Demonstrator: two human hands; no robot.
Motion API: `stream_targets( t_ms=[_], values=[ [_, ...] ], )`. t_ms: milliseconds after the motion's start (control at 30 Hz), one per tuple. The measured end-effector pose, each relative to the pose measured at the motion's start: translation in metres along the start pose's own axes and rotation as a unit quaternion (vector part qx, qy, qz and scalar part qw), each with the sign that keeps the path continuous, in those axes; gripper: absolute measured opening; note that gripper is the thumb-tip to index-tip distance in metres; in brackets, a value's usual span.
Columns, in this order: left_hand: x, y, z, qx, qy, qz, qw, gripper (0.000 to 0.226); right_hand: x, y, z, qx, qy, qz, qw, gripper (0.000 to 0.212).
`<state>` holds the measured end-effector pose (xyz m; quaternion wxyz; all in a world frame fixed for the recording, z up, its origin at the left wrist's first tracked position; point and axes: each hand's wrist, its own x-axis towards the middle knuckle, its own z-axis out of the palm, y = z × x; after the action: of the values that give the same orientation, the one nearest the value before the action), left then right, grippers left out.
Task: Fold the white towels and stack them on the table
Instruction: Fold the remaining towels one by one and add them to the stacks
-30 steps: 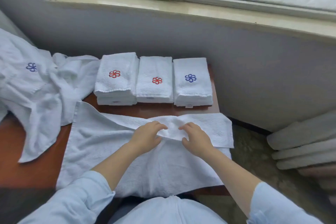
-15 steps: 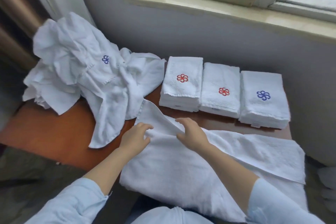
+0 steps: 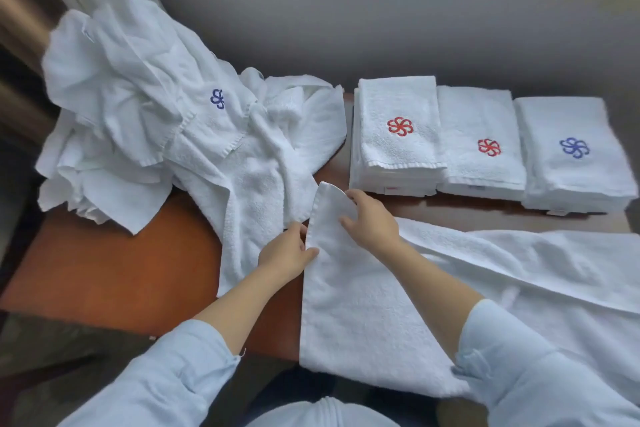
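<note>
**Gripping the left end, mid-fold**

Pinches the hem of the half-folded towel (image 3: 363, 305) with the left hand (image 3: 289, 253), thumb on top. Curls the right hand (image 3: 372, 222) round the lifted corner just above. Lies spread along the near edge of the table (image 3: 104, 270), stretching right from both grips.

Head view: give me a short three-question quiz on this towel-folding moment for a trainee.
1. True or false: both the left hand and the right hand hold the left end of the flat white terry towel on the brown wooden table.
2. How many stacks of folded white towels stand along the grey wall? A two, B three, C five.
3. Fill in: the flower emblem on the rightmost stack is ___.
Key: 1 true; 2 B; 3 blue.
</note>
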<state>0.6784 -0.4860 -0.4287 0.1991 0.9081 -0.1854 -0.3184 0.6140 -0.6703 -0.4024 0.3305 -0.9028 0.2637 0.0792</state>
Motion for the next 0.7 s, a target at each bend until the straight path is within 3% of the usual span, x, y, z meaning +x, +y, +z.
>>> stream_targets(
  t_ms=[100,267,400,467,600,700],
  values=[
    [0.009,0.004,-0.001,-0.014,-0.015,-0.002,1.000,0.022,-0.003,-0.009,0.001,0.007,0.057,0.021,0.998,0.015],
    [0.019,0.017,-0.023,-0.093,-0.012,0.024,0.995,0.015,-0.006,-0.016,-0.015,0.037,0.090,-0.010,0.995,0.007],
    [0.022,0.029,-0.046,-0.064,0.005,0.070,0.995,0.012,-0.004,-0.024,-0.021,0.040,0.025,0.022,0.999,0.069],
    [0.019,0.030,-0.052,-0.045,0.011,0.088,0.995,0.008,-0.002,-0.029,-0.018,0.057,0.022,0.043,0.997,0.079],
    [0.014,0.026,-0.061,-0.039,0.023,0.107,0.993,0.004,0.009,-0.034,-0.017,0.045,0.033,0.065,0.996,0.060],
    [0.014,0.023,-0.066,-0.040,0.019,0.109,0.993,0.005,0.016,-0.036,-0.019,0.027,0.027,0.085,0.996,0.012]
  ],
)
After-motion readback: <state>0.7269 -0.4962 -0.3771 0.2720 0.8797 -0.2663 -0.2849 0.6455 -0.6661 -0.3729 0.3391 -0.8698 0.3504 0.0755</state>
